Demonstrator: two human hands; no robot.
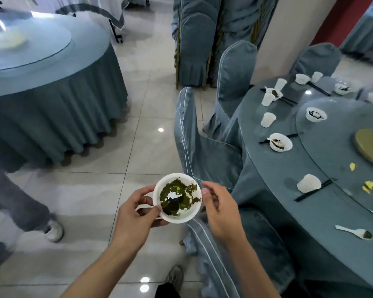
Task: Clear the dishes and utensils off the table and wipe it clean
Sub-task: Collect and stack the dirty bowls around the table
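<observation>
A white bowl (pixel 178 197) smeared with dark green leftovers is carried over the tiled floor (pixel 108 160), well away from the desk (pixel 274 190). The left hand (pixel 136 216) pinches its near rim, thumb on the lip and fingers beneath; the right hand (pixel 219 208) curls at the far rim, though whether it grips cannot be told. Tilting could likely slop residue onto the floor or the covered chair (pixel 202 151) just beside it. On the desk wait another dirty bowl (pixel 280 142), paper cups (pixel 268 119), black chopsticks (pixel 314 189) and a plastic spoon (pixel 353 231). A second person's leg (pixel 19 198) stands near, so a bump seems possible.
</observation>
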